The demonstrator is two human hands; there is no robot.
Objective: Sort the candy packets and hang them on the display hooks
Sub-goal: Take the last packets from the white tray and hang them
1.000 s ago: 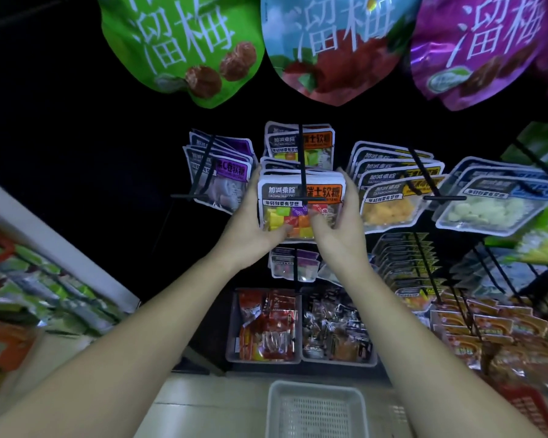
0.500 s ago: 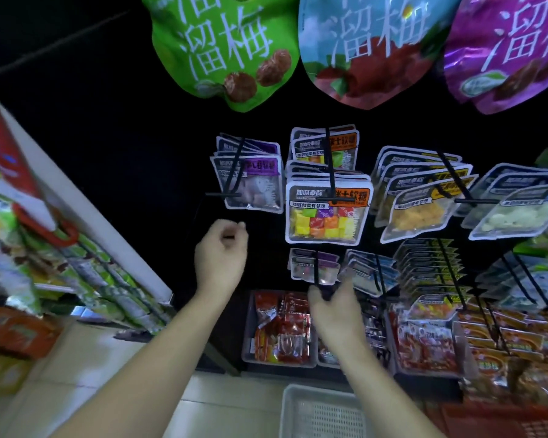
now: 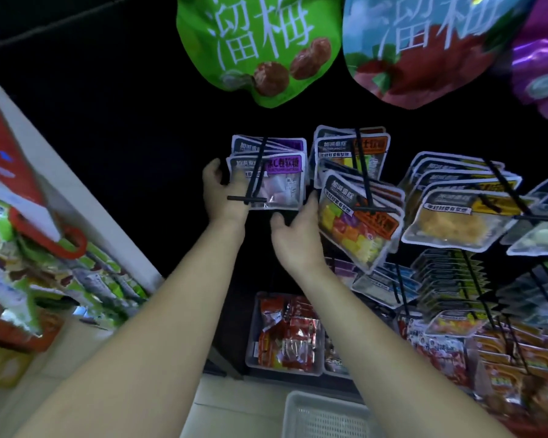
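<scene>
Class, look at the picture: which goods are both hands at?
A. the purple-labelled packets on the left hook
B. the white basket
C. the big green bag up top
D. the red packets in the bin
A: the left hand holds the left edge of the purple-labelled packets, and the right hand is at their lower right corner.

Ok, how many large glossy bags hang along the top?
3: green foil bag left, blue-and-red foil bag middle, purple foil bag cut off at right edge; more may hang beyond.
</scene>
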